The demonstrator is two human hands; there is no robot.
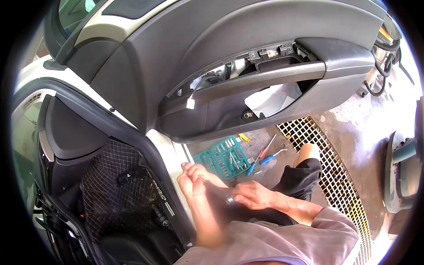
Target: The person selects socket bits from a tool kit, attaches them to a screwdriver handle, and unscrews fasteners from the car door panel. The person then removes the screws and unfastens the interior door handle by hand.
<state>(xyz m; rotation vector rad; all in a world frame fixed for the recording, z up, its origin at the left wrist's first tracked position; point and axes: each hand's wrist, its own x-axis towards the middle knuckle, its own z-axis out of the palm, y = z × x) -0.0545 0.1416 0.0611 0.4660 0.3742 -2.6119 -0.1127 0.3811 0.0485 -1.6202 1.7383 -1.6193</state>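
My left hand is raised beside the car's door sill, its fingers curled in; anything inside them is hidden. My right hand is closed in front of my body, with a small shiny rounded metal piece showing at its fingertips. The kind of that piece cannot be made out. Beyond my hands lies an opened teal socket set case on the floor. Next to it are a red-handled screwdriver, a blue-handled hooked tool and another blue-handled tool.
The open car door spans the far side, its armrest trim partly removed. A white connector hangs from it, and white paper sits in its pocket. Left is the car's footwell mat. A floor grating curves past my knee; a metal stand is right.
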